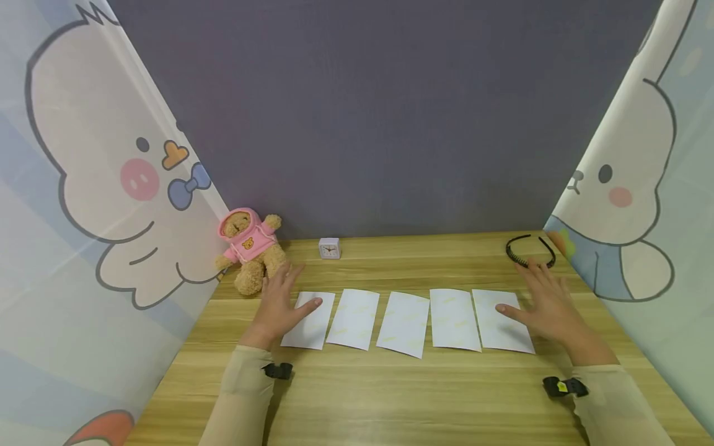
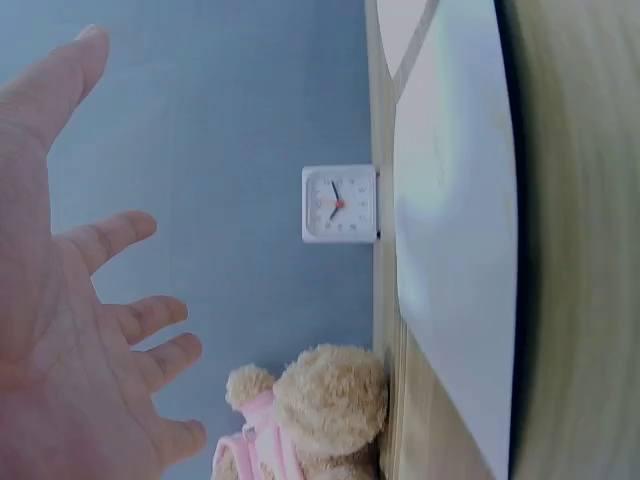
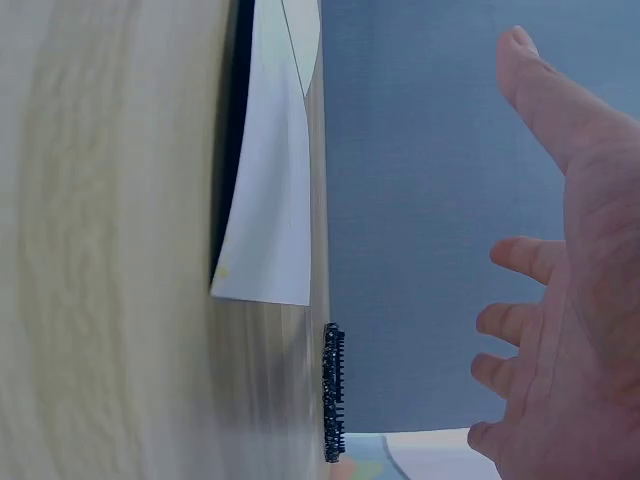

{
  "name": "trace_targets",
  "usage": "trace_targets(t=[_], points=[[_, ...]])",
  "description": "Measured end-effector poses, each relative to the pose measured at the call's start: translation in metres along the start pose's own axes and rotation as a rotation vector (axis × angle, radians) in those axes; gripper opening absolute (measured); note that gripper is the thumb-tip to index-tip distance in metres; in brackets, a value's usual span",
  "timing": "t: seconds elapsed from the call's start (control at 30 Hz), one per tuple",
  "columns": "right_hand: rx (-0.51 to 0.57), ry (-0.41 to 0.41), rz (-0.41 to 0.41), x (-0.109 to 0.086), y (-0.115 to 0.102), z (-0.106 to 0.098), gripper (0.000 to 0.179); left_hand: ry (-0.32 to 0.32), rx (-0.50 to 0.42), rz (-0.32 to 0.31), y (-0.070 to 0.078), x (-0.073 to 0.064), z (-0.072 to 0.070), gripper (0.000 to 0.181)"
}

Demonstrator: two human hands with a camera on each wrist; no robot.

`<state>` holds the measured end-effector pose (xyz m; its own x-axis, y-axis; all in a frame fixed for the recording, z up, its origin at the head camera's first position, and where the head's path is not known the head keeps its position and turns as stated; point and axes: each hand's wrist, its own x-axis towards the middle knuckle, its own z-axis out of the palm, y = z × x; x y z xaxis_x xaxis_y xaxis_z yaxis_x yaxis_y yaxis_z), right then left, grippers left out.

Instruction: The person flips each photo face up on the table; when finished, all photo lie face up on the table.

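Several white paper sheets (image 1: 403, 324) lie in a row across the wooden table, face down or blank, with faint yellow marks on most. Over the leftmost sheet (image 1: 308, 322) my left hand (image 1: 281, 310) hovers, fingers spread and thumb pointing inward. My right hand (image 1: 549, 308) is held the same way above the rightmost sheet (image 1: 502, 322). Both wrist views show the palms bare, holding nothing. In the right wrist view the nearest sheet (image 3: 268, 210) curls up a little at its edge. The left wrist view has a sheet (image 2: 455, 200) beside the left hand.
A teddy bear (image 1: 251, 248) in a pink hoodie leans at the back left. Near it stands a small white clock (image 1: 330, 249). A black toothed headband (image 1: 530, 253) lies at the back right. A grey panel (image 1: 379, 118) and cartoon-printed side walls (image 1: 111, 204) enclose the table.
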<state>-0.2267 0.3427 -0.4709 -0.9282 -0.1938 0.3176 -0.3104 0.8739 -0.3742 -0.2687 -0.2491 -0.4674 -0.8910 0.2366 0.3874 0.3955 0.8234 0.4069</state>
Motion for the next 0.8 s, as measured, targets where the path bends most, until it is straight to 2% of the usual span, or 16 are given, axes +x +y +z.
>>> trace_targets(t=[0.27, 0.57, 0.8], points=[[0.022, -0.031, -0.022, -0.001, -0.007, -0.004, 0.109, -0.006, -0.147, 0.065, 0.024, 0.007, 0.007, 0.087], [0.039, -0.001, -0.084, -0.008, -0.002, -0.002, 0.11, -0.088, -0.173, 0.066, 0.047, 0.017, 0.019, 0.085], [0.081, 0.021, -0.109, -0.013, 0.001, -0.002, 0.112, -0.13, -0.213, 0.096, 0.064, 0.024, 0.027, 0.086]])
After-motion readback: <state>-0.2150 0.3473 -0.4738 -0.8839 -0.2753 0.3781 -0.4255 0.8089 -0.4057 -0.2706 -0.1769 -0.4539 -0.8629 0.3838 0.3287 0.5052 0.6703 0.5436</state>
